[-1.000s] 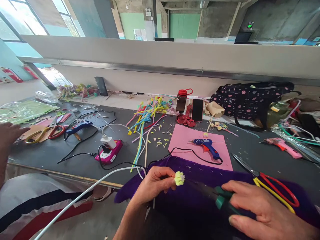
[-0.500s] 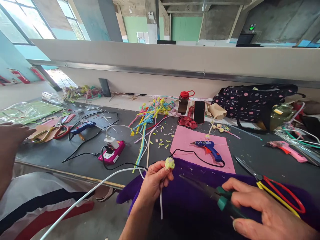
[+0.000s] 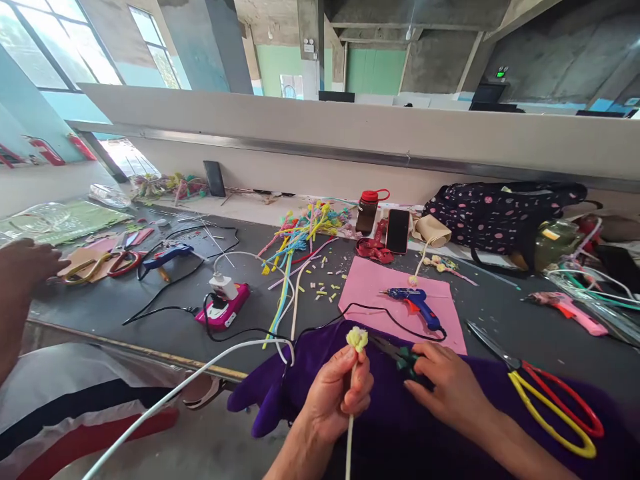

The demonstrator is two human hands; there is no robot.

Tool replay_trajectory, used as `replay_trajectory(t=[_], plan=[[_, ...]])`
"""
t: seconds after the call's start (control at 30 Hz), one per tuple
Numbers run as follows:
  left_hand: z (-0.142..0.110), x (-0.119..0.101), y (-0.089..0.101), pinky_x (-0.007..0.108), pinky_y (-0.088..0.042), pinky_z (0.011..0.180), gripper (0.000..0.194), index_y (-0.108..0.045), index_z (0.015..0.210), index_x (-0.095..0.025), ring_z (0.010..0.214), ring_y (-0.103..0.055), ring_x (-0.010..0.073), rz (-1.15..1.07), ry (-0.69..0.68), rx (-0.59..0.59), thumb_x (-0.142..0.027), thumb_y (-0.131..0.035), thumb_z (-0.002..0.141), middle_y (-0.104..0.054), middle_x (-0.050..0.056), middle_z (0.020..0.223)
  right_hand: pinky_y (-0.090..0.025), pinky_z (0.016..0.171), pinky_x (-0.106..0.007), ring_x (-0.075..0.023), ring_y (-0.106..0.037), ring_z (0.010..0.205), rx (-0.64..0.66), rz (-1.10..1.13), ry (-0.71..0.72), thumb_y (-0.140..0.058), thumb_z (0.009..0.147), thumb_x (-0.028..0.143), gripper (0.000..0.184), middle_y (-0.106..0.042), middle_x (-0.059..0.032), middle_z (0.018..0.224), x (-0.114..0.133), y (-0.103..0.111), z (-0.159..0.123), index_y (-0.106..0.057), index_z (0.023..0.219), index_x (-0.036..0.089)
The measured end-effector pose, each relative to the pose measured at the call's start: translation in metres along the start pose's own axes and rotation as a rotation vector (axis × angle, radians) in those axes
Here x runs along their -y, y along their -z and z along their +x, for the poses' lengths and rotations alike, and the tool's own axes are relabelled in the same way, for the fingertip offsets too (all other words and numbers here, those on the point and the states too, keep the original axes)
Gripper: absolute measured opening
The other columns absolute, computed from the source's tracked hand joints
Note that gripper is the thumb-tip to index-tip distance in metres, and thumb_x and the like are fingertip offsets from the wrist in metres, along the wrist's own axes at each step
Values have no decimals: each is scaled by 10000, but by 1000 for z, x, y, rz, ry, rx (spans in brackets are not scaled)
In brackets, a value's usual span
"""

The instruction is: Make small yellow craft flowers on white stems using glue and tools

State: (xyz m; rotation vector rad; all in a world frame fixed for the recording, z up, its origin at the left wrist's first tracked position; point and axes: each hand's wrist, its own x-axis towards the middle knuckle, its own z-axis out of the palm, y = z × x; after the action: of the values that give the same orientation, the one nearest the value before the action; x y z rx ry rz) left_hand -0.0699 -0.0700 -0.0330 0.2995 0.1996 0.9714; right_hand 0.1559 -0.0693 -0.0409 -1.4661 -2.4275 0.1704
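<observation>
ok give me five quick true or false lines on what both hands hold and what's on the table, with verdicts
1. The person's left hand holds a stem topped by a pale yellow tuft. True.
2. The person's right hand holds the red and yellow scissors. False: it holds a green-handled tool; those lie farther right.
3. A blue glue gun lies on the pink sheet. True.
4. The bottle has a blue lid. False: its lid is red.
5. The patterned bag is right of the bottle. True.

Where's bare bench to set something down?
Nearly bare: left-front tabletop, bordered by leftmost scissors and black cable; also between pink sheet and pink glue gun. Crowded: around pipe-cleaner bundle and clippings, and by the right hand with its green-handled tool.
</observation>
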Motion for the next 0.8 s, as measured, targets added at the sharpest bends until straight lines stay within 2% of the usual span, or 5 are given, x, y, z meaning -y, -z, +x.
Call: replay_trajectory(t=[0.13,0.27,0.37,0.47,0.8], plan=[[2,12,-2,99,-189,306,139,-589,787,-114,328,-313,9,-14,47,-3,-239,-550,834,-490,-28,504,-445,822,-433,-264,-564,976,-119,58,4,-620,788,268,63,-593,-95,1069,2,2,2,-620,793,205],[7,26,-5,106,-175,296,137,-584,768,-109,303,-323,14,6,89,-28,-232,-556,822,-509,-21,467,-462,842,-356,-204,-572,957,-270,418,29,-592,821,265,143,-596,-67,1010,23,28,8,-588,956,219],[8,35,-7,116,-170,291,146,-572,744,-114,282,-325,16,51,118,-71,-245,-571,810,-522,-16,445,-475,817,-321,-194,-573,936,-279,618,10,-607,807,266,209,-602,-54,992,45,43,14,-567,1006,219],[8,38,-8,123,-159,292,173,-551,732,-126,273,-338,20,110,118,-119,-281,-594,796,-534,-15,441,-479,801,-313,-193,-575,913,-271,717,-22,-605,805,271,213,-604,-53,991,59,46,18,-567,1007,214],[7,35,-14,136,-138,288,268,-573,783,-126,279,-385,34,287,121,-277,-367,-671,716,-561,-9,436,-491,763,-296,-178,-589,839,-265,754,-92,-617,763,206,218,-621,-37,933,62,45,18,-579,978,209]])
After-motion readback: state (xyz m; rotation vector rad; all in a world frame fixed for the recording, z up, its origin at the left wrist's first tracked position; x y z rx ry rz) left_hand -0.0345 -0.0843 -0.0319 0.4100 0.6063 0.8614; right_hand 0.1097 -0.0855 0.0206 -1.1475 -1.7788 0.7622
